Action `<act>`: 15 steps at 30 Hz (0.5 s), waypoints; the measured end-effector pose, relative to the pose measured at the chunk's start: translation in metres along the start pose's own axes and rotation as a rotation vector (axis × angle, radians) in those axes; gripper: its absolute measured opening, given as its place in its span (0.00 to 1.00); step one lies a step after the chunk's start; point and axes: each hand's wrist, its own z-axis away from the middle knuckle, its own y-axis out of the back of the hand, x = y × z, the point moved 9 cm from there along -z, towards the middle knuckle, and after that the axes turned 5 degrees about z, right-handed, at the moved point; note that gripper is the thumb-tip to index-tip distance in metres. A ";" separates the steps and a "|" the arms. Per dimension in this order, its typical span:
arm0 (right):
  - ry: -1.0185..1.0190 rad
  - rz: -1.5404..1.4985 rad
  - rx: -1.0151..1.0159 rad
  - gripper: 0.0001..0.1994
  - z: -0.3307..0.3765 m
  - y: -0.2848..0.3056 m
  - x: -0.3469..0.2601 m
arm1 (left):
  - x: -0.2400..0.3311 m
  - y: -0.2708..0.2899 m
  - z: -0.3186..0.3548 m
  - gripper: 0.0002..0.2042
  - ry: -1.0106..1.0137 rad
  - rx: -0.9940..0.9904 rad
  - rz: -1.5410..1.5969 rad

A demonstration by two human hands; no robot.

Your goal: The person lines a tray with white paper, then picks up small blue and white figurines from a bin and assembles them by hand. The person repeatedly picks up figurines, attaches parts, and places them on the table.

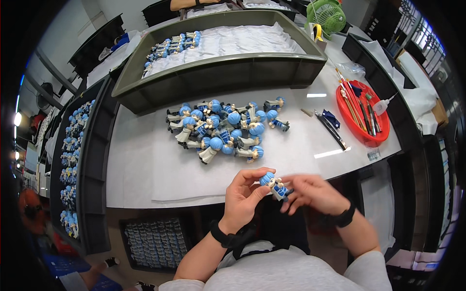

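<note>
My left hand [244,195] pinches a small figurine [278,189] between thumb and fingers, just off the table's near edge. The figurine has blue hair and a blue-and-white outfit, and its head tilts toward the upper left. Close by its right side is my right hand [313,193], blurred by motion, with the fingers loosely apart; whether they touch the figurine I cannot tell. Beyond my hands, a heap of similar blue-haired figurines [234,118] lies on the white-covered table [141,165], some in pale capes.
A large grey-green tray [218,72] with white lining holds several figurines at the back. On the right are a red basket [383,133] of brushes, a black pen-like tool [331,130] and a green fan [326,17]. Dark crates [92,194] of figurines stand left; another crate [155,242] is below.
</note>
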 end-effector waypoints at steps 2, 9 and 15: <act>0.035 -0.257 -0.096 0.21 0.003 -0.019 0.017 | -0.003 -0.008 0.001 0.15 0.029 -0.020 -0.016; 0.551 0.313 0.474 0.22 0.013 0.006 0.004 | -0.016 -0.004 -0.003 0.13 0.147 0.104 -0.054; 0.612 0.090 0.529 0.25 0.022 0.007 0.007 | -0.019 0.012 -0.002 0.14 0.212 0.265 -0.092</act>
